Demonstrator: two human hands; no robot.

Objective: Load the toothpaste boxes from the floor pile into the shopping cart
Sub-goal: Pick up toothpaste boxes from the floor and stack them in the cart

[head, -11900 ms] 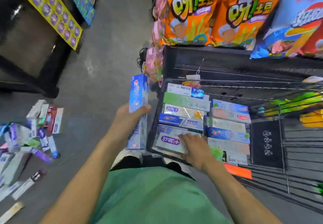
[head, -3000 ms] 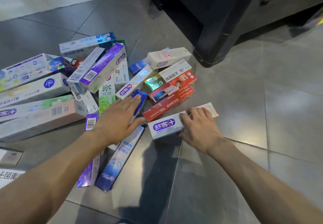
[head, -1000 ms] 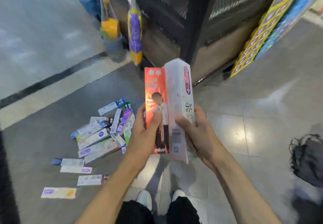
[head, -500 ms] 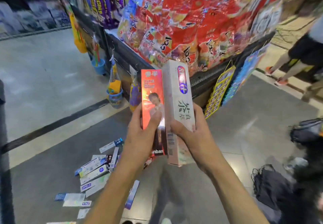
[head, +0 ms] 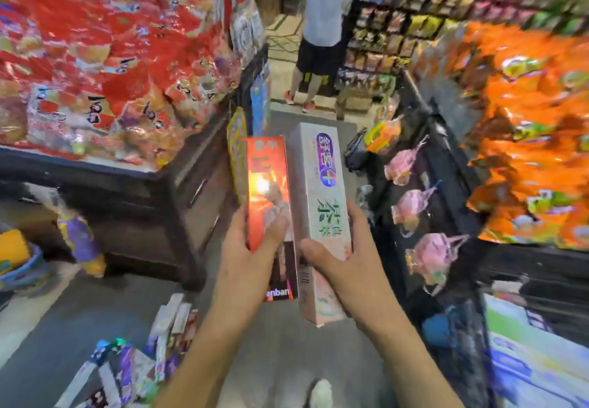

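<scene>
The left hand (head: 251,258) grips a red toothpaste box (head: 269,191); the right hand (head: 344,258) grips a white toothpaste box (head: 322,191). Both boxes stand upright, side by side and touching, held at chest height above the grey floor (head: 287,353). The floor pile (head: 140,356) lies at lower left. The shopping cart (head: 538,360), with boxes inside, sits at lower right, blurred.

Your left hand (head: 251,267) and right hand (head: 347,264) hold two toothpaste boxes (head: 322,203) upright, side by side and touching. The floor pile (head: 137,366) lies below to your left (partly blurred). Snack racks (head: 526,140) flank you; another person (head: 322,35) stands ahead, well apart.
</scene>
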